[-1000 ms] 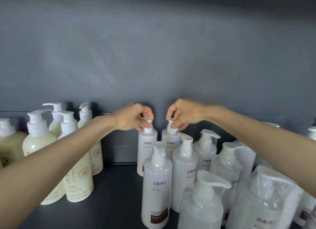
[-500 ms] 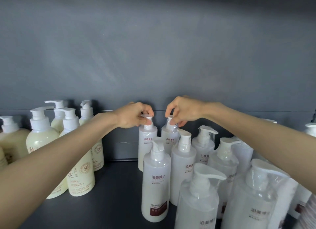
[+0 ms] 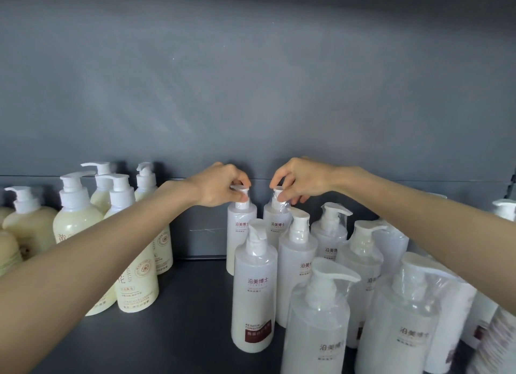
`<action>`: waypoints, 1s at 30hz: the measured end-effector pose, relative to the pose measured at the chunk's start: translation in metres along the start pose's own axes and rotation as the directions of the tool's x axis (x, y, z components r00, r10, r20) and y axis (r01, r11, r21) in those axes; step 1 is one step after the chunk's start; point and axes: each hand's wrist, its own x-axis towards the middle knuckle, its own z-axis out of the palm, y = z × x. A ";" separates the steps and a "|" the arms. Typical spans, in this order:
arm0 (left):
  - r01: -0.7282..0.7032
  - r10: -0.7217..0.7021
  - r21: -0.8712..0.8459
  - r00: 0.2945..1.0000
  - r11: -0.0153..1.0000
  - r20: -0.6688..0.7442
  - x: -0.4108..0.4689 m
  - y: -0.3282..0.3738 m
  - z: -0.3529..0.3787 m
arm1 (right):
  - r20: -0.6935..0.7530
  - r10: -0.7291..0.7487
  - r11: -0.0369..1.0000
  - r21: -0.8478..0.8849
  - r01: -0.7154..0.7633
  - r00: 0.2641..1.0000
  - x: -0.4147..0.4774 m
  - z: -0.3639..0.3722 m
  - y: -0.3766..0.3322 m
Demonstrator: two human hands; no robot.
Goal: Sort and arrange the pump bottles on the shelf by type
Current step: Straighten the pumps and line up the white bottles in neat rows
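Shelf (image 3: 181,331): dark, carries all the bottles.
White bottles (image 3: 254,290): upright cluster, centre to right.
Cream bottles (image 3: 134,262): upright group at left, apart from the white ones.
Left hand (image 3: 220,186): fingers pinch the pump of rear bottle (image 3: 240,228).
Right hand (image 3: 301,178): fingers pinch the wrapped pump of next bottle (image 3: 275,224), just beside it.

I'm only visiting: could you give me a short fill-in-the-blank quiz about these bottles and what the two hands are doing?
1. The left hand pinches a tall white plastic pump bottle by its ____.
2. The right hand pinches the neighbouring white bottle, which stands to the first one's ____.
3. The cream-yellow pump bottles are grouped on the ____ side of the dark grey shelf.
Missing words: pump; right; left.
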 end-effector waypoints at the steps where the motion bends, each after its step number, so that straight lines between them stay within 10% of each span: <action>1: 0.007 -0.007 0.013 1.000 1.000 0.002 0.000 0.000 -0.001 | 0.018 0.011 1.000 -0.010 -0.011 1.000 -0.002 -0.002 -0.001; 14: -0.175 0.151 -0.208 0.980 0.962 -0.125 0.006 0.055 -0.020 | -0.200 0.101 0.976 -0.169 -0.135 0.975 -0.078 -0.051 0.032; 23: -0.173 0.247 -0.248 0.918 0.953 0.309 0.032 0.122 -0.007 | 0.104 0.269 0.962 -0.086 -0.260 0.958 -0.128 -0.071 0.080; 30: -0.153 0.235 -0.222 0.878 0.963 0.418 0.046 0.140 0.004 | 0.203 0.104 0.995 -0.026 -0.101 0.974 -0.109 -0.068 0.110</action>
